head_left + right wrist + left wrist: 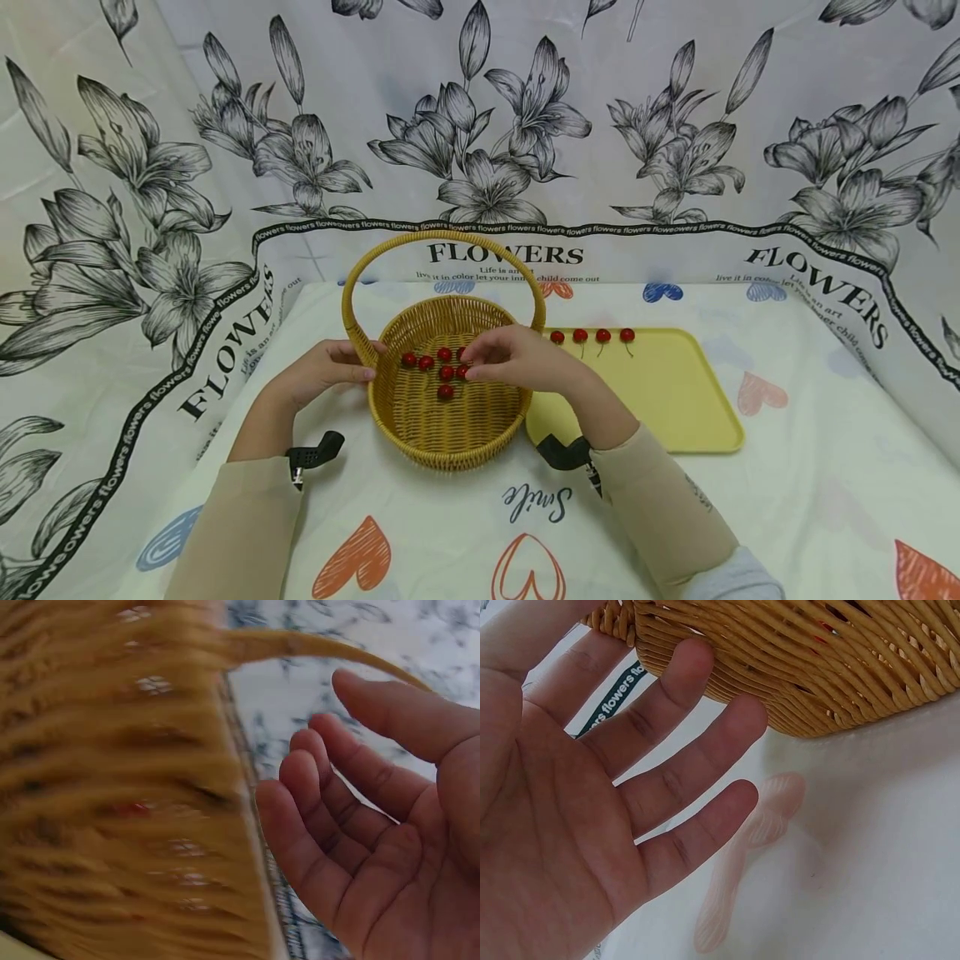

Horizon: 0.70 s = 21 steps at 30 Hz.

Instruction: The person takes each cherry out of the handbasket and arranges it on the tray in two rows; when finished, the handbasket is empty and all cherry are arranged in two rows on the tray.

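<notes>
A round wicker basket [450, 454] with a tall arched handle stands on the cloth, and several red cherries [446, 373] lie inside it. At its left rim, by the foot of the handle, my left hand [327, 372] pinches the basket between thumb and index finger. The left wrist view shows that hand's other fingers [705, 761] spread beside the weave. Over the basket's right side hovers my right hand [525, 360], partly covering the cherries at that side. Its fingers are loosely bent in the right wrist view, with nothing visible between them and the thumb.
A yellow tray [660, 408] lies right of the basket, its left end behind the right hand and basket. Several stemmed cherries [603, 336] sit in a row along its far edge. A heart-printed white cloth [442, 542] covers the table, with a floral curtain [615, 100] behind.
</notes>
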{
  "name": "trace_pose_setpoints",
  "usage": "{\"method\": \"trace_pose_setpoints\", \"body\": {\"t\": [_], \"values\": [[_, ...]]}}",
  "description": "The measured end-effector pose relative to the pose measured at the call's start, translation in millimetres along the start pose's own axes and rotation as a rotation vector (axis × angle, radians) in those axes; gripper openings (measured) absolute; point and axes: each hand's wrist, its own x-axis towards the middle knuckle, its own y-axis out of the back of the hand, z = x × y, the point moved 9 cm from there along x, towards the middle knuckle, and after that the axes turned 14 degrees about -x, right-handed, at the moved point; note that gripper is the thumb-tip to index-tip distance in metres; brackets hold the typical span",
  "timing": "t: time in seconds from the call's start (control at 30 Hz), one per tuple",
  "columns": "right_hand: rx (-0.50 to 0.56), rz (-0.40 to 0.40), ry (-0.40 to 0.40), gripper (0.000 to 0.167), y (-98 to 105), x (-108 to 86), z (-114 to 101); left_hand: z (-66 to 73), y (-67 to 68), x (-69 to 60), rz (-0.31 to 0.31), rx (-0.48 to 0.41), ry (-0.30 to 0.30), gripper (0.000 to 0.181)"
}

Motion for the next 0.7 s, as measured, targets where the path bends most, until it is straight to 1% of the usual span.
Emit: {"method": "trace_pose_setpoints", "body": {"t": [0.03,0.1,0.17,0.27,0.33,0.37,0.43,0.5,0.57,0.7], "values": [[-0.043,-0.010,0.001,0.027,-8,4.4,1,-0.3,-0.1,-0.2,-0.002,0.001,-0.002,0.046],[-0.167,-0.030,0.017,0.028,-25,12.4,1,-0.4,-0.4,-0.4,-0.004,-0.002,-0.005,0.046],[-0.335,-0.049,0.029,0.033,-41,17.9,1,-0.2,-0.4,-0.6,-0.003,-0.002,-0.007,0.046],[-0.567,-0.086,0.045,0.041,-60,21.7,1,-0.5,-0.2,-1.1,0.004,0.000,-0.004,0.046],[-0.692,-0.117,0.052,0.045,-70,21.9,0,-0.5,-0.2,-1.3,0.007,0.001,-0.004,0.046],[-0.733,-0.134,0.053,0.046,-74,21.8,0,-0.4,-0.4,-1.3,0.008,0.000,-0.005,0.046],[-0.792,-0.155,0.055,0.046,-80,21.7,0,-0.3,-1.4,-1.3,0.005,-0.002,-0.005,0.046],[-0.825,-0.168,0.042,0.046,-83,22.2,0,-0.2,-2.1,-1.2,0.002,-0.008,-0.004,0.046],[-0.824,-0.163,0.019,0.045,-83,23.7,0,0.3,-2.0,-1.6,0.003,-0.009,-0.005,0.046],[-0.812,-0.125,-0.008,0.041,-80,24.1,-1,-0.2,-2.2,-1.4,0.008,-0.002,-0.004,0.045]]}}
